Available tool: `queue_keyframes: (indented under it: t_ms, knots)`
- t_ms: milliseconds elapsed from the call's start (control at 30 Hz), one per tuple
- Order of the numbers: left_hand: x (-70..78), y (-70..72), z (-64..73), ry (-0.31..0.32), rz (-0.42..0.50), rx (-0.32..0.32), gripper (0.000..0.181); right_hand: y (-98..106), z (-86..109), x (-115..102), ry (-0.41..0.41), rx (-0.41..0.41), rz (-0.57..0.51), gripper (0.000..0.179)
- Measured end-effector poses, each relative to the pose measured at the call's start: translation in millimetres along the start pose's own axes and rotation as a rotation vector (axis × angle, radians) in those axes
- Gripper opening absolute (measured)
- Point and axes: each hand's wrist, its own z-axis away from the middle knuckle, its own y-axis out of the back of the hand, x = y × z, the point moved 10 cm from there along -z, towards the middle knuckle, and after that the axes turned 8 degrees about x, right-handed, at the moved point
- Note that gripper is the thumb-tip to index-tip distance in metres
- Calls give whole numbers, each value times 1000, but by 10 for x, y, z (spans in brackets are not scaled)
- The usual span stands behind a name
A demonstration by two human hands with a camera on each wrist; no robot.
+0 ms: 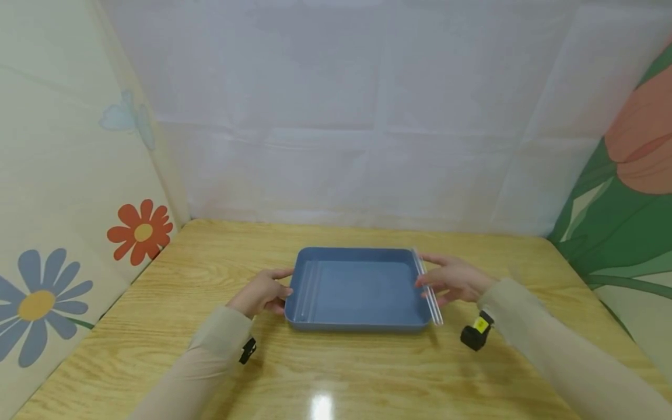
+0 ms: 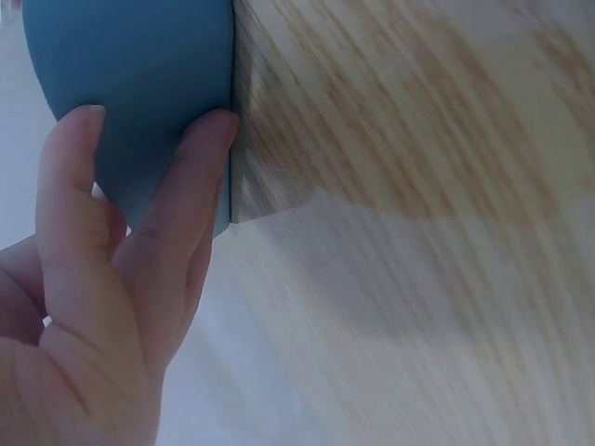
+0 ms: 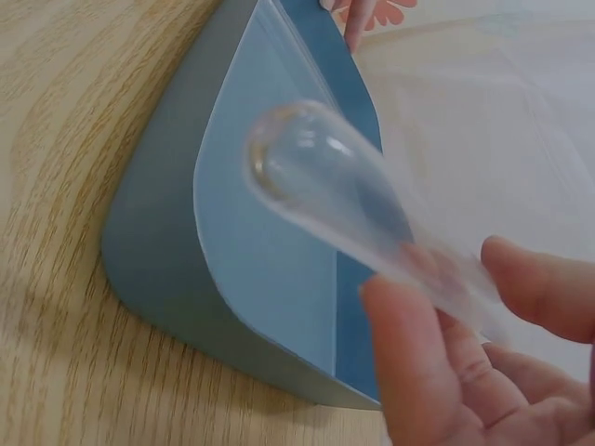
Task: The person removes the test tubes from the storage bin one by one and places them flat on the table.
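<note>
A shallow blue-grey tray (image 1: 362, 328) sits on the table. My left hand (image 1: 261, 293) is at its left end; in the left wrist view, nearly straight fingers (image 2: 172, 200) touch the outside of the tray wall (image 2: 139, 56). Between the thumb and fingers of my right hand (image 1: 452, 280) is a clear test tube (image 3: 321, 177) with a rounded end. The hand holds it lengthwise over the tray's right rim, the rounded end toward me. More clear tubes (image 1: 310, 291) lie side by side inside the tray along its left wall.
The wood-grain table (image 1: 367, 379) runs back to a white cloth (image 1: 357, 146). Flower-printed cloths stand at the left (image 1: 47, 175) and right (image 1: 630, 204). A black wrist camera (image 1: 476, 332) with a yellow patch hangs under my right wrist, close over the table.
</note>
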Motion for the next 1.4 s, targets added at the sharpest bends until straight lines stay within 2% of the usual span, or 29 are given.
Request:
queue_keyframes:
  t_ms: [333, 1000, 1400]
  knots:
    - [-29, 3, -45, 11, -11, 17, 58, 67, 52, 22, 27, -9, -8, 80]
    - [-24, 9, -39, -4, 9, 11, 57, 267, 147, 116, 16, 30, -9, 81]
    - [-3, -15, -21, -16, 15, -19, 59, 372, 195, 165, 21, 32, 16, 81]
